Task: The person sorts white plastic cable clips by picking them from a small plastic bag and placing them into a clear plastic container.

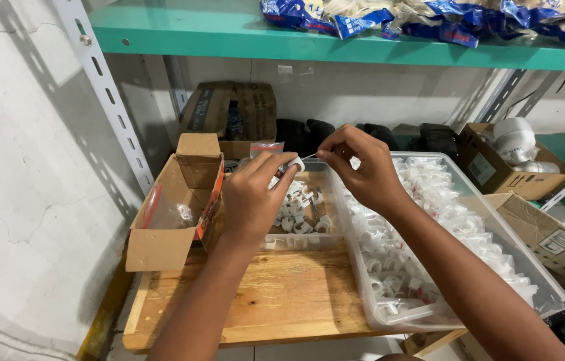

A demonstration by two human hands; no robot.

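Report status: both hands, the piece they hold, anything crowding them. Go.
Left hand pinching white clip. Right hand pinching thin nail at clip. Small tray of clips below; large bin at right, apart.

View: single head-worn camera, no second view to overlap | Position: above the wooden board, close in | Facing: forward and down toward the shelving | Framing: forearms enter from bottom edge, green shelf at top, white wall at left
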